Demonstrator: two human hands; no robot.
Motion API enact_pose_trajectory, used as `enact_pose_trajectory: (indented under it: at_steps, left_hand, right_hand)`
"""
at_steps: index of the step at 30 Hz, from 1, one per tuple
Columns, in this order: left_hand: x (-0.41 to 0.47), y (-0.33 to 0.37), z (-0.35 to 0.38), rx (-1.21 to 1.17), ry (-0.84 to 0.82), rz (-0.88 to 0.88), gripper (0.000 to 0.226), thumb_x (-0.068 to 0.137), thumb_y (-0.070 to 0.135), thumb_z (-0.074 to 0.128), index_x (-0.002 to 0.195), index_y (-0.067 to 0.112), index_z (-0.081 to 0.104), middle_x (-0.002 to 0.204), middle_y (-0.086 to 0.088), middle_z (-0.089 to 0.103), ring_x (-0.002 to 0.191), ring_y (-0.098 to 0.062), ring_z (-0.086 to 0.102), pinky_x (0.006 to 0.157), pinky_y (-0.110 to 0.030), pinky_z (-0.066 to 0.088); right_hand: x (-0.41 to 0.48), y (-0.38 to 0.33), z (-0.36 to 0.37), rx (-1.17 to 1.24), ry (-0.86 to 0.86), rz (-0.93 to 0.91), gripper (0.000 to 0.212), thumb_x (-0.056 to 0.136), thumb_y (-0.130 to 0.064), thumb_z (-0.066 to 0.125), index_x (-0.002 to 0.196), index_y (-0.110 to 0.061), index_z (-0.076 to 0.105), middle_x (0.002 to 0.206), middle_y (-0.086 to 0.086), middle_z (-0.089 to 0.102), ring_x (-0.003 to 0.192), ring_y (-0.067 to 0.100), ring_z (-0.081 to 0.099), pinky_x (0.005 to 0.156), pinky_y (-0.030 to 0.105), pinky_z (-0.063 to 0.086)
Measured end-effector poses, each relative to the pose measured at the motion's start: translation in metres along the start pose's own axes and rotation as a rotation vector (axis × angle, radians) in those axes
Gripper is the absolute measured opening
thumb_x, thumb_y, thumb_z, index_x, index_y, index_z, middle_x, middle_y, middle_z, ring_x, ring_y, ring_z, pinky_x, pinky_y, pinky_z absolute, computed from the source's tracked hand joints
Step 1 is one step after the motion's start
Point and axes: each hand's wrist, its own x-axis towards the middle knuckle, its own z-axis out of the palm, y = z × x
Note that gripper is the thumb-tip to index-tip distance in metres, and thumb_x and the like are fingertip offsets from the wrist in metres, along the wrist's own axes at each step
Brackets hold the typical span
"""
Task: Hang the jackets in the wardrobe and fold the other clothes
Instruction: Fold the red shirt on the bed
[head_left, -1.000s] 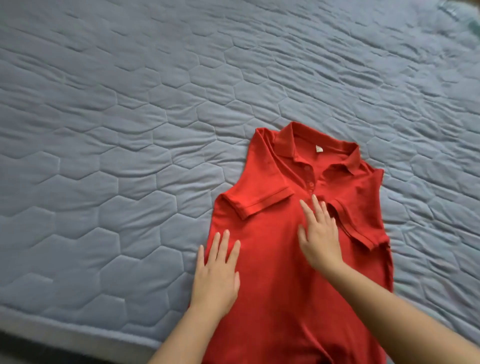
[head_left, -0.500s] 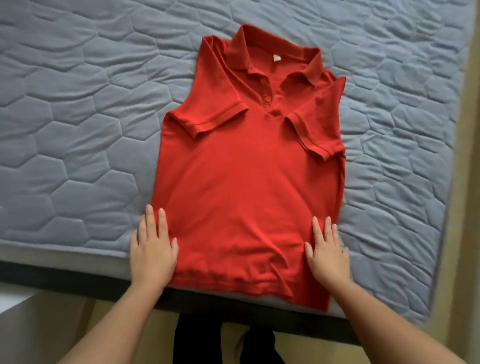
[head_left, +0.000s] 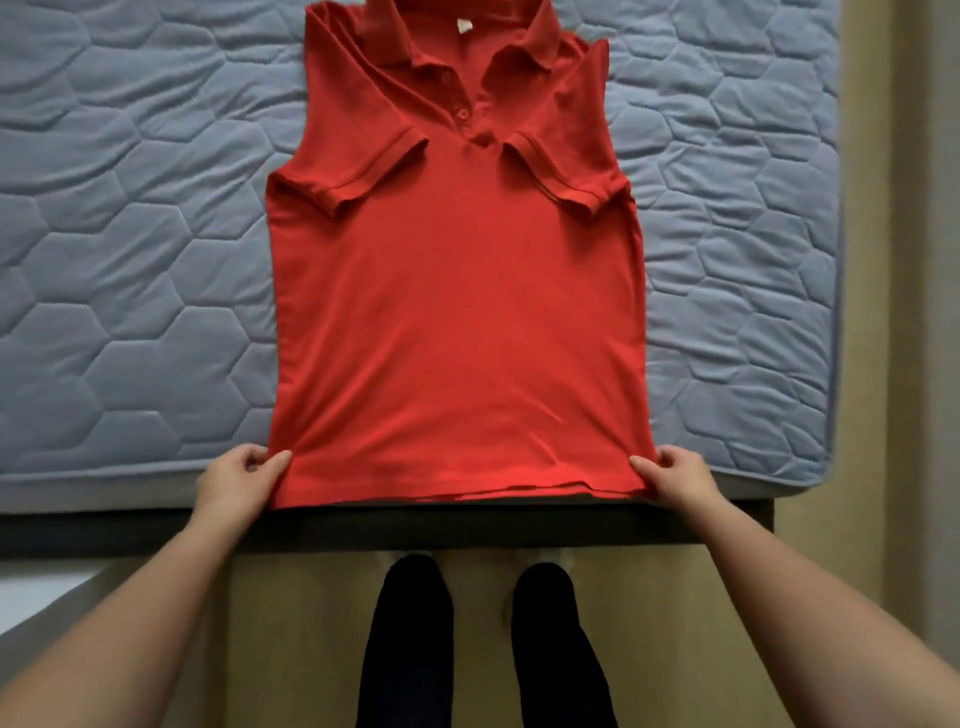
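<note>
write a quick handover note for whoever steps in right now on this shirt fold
Left hand: fingers pinch the near left corner of the hem.
Right hand: fingers pinch the near right corner of the hem.
Red polo shirt: lies flat, front up, on the grey quilted mattress, collar at the far end, hem at the mattress's near edge.
Done: both sleeves are folded in over the chest.
Left: probably bring the hem up toward the collar to finish the fold. No jackets, wardrobe or other clothes are in view.
</note>
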Motion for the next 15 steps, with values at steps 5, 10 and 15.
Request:
enact_pose_trajectory:
  at_steps: [5,10,15]
  left_hand:
    - [-0.007,-0.017,0.01,-0.299,-0.228,-0.111,0.018,0.091,0.011,0.062,0.106,0.0,0.062,0.09,-0.017,0.062,0.04,-0.01,0.06,0.04,-0.017,0.05]
    - [-0.025,-0.037,0.009,-0.476,-0.129,-0.145,0.028,0.095,0.012,0.056,0.119,-0.002,0.057,0.079,-0.015,0.057,0.033,-0.004,0.054,0.04,-0.017,0.05]
    - [-0.063,-0.039,0.0,-0.606,-0.055,-0.113,0.033,0.096,0.013,0.054,0.127,-0.001,0.053,0.075,-0.007,0.054,0.031,-0.002,0.052,0.038,-0.016,0.049]
  right_hand:
    - [-0.015,0.014,0.018,0.396,-0.026,0.194,0.015,0.094,-0.008,0.058,0.08,-0.01,0.055,0.075,0.007,0.055,0.063,0.015,0.052,0.043,0.023,0.052]
    - [-0.028,0.034,0.018,0.483,0.049,0.157,0.021,0.096,-0.008,0.054,0.076,-0.011,0.05,0.072,0.008,0.053,0.06,0.015,0.051,0.039,0.015,0.049]
    - [-0.053,0.056,0.012,0.497,0.079,0.04,0.022,0.095,-0.008,0.056,0.074,-0.012,0.05,0.07,0.008,0.053,0.057,0.016,0.051,0.039,0.017,0.05]
